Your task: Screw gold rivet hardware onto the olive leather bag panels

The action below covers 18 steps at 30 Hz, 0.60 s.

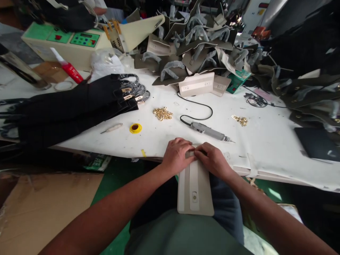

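Observation:
A beige-grey flat panel (204,191) with rounded corners extends from the table edge towards my body; a pale strip runs down it, with a small metal fitting (194,197) near its lower end. At the panel's far end, my left hand (178,154) is closed over the left side, fingers curled on the edge. My right hand (212,158) pinches at the same end from the right, its fingertips close to the left hand's. What lies between the fingertips is hidden. Beyond the hands, a grey electric screwdriver (209,131) lies on the white table with its cable attached.
Gold metal pieces lie in two piles, one left (162,113) and one right (239,120). Nearby are a yellow ring-shaped container (135,128) and a thin awl-like tool (112,128). Black pieces with handles (77,102) cover the left; grey-brown panels (191,49) are heaped behind. A dark flat pad (317,143) sits right.

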Each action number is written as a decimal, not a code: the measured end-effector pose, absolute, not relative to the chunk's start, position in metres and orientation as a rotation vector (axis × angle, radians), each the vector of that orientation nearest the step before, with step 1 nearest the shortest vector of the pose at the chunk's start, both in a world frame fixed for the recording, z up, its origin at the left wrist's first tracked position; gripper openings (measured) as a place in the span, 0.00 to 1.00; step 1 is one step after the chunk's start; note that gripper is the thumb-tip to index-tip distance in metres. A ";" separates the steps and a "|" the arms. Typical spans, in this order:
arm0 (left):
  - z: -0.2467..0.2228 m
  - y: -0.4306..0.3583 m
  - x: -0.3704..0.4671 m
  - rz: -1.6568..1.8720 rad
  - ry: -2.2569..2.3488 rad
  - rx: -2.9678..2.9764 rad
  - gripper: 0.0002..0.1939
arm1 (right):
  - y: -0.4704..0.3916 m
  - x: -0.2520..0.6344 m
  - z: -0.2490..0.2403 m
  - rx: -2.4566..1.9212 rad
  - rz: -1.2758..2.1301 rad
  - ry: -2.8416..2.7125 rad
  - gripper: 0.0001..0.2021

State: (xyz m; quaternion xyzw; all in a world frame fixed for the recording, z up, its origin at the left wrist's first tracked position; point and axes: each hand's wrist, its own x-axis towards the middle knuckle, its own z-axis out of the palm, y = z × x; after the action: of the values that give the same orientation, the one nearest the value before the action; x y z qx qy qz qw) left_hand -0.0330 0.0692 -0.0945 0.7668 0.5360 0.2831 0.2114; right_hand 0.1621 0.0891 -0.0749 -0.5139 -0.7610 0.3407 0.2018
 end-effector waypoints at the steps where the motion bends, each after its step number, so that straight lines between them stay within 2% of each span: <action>1: -0.094 0.069 -0.033 0.785 1.487 2.130 0.14 | 0.089 0.161 -0.074 -1.459 0.956 -2.105 0.07; 8: -0.094 0.068 -0.033 0.771 1.479 2.122 0.15 | 0.089 0.159 -0.074 -1.588 0.992 -2.011 0.08; 18: -0.093 0.069 -0.034 0.748 1.484 2.121 0.17 | 0.113 0.158 -0.063 -1.697 1.279 -1.988 0.09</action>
State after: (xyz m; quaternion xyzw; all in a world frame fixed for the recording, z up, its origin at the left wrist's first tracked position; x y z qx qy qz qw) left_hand -0.0337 0.0690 -0.0927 0.7675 0.5372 0.2706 0.2218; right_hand 0.1583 0.1130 -0.0627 -0.5794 -0.6785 0.4365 0.1158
